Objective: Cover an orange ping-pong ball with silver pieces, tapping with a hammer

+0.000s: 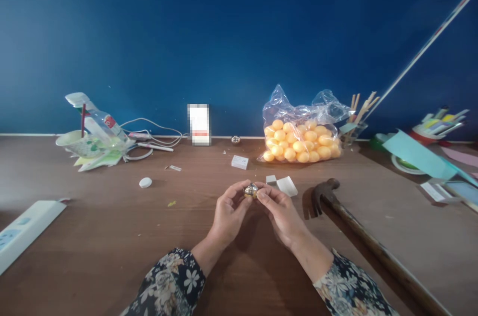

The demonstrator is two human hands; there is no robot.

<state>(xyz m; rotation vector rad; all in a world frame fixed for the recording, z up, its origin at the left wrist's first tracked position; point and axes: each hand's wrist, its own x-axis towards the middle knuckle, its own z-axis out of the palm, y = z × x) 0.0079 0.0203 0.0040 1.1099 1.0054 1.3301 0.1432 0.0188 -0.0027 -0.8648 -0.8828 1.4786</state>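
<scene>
Over the middle of the brown table, my left hand [230, 211] and my right hand [281, 211] meet around a small, shiny, silver rounded metal piece [251, 190]. Fingers and thumbs of both hands are closed on its sides; its exact kind is not clear, and its lower part is hidden. Just beyond my right hand lie an open white box piece [287, 186] and a small pale block [271, 180]. A claw hammer [330, 195] with a wooden handle lies to the right of that hand.
At the back are a clear bag of yellow-orange balls [298, 141], a small white box [239, 162], another shiny metal piece [235, 140] and a white upright card or screen [199, 125]. A power strip [30, 231], white cap [145, 183] and plastic bottle [99, 119] are left; pens [442, 124] stand right.
</scene>
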